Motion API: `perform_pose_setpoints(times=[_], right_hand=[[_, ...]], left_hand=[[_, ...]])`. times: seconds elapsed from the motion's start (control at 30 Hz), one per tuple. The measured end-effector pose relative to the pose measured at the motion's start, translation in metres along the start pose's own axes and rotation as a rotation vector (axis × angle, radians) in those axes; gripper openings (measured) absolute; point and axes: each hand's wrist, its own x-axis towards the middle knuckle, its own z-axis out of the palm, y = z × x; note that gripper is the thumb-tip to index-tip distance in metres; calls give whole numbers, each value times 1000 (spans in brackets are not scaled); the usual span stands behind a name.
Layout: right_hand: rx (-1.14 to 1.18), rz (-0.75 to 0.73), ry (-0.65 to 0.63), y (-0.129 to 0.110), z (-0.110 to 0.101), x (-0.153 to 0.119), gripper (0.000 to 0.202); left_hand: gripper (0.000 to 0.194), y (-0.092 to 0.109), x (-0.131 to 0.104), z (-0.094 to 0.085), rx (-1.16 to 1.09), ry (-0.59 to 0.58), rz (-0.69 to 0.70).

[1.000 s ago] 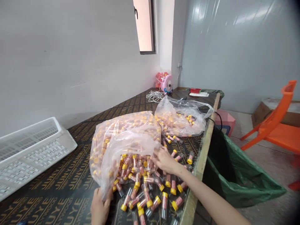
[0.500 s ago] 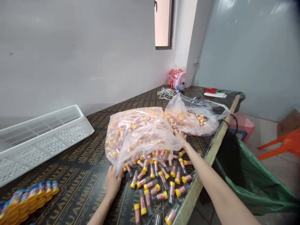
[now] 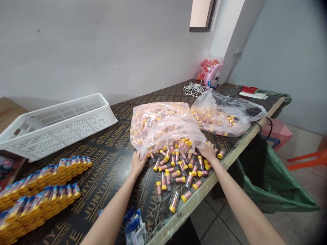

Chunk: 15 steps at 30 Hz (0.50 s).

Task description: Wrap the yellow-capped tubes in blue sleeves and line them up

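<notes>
The bag (image 3: 163, 117) lies just beyond and between my hands, mouth toward me, loose tubes (image 3: 176, 173) before it. My left hand (image 3: 138, 164) pinches one corner; my right hand (image 3: 208, 151) is at the other, closure unclear. A hard tug could roll tubes over the near edge (image 3: 194, 200); open table (image 3: 102, 177) lies left.

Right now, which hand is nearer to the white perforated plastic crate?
Left. The left hand is right of the crate, at the near left corner of the translucent plastic bag; the right hand is farther away, at the bag's right side.
</notes>
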Motion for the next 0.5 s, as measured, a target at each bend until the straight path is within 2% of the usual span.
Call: perform_pose_setpoints(times=[0.1, 0.2, 0.27, 0.37, 0.5], right_hand=[[43, 31, 7, -11, -1, -15, 43], [89, 39, 28, -19, -1, -31, 43], [118, 29, 51, -23, 0, -43, 42], [171, -17, 91, -28, 5, -61, 38], [233, -28, 205, -22, 8, -72, 38]], left_hand=[[47, -3, -11, -11, -77, -61, 26], [68, -16, -35, -30, -271, -130, 35], [63, -27, -58, -47, -336, -159, -17], [42, -43, -96, -75, -271, -170, -110], [34, -47, -148, -107, -185, -119, -165]])
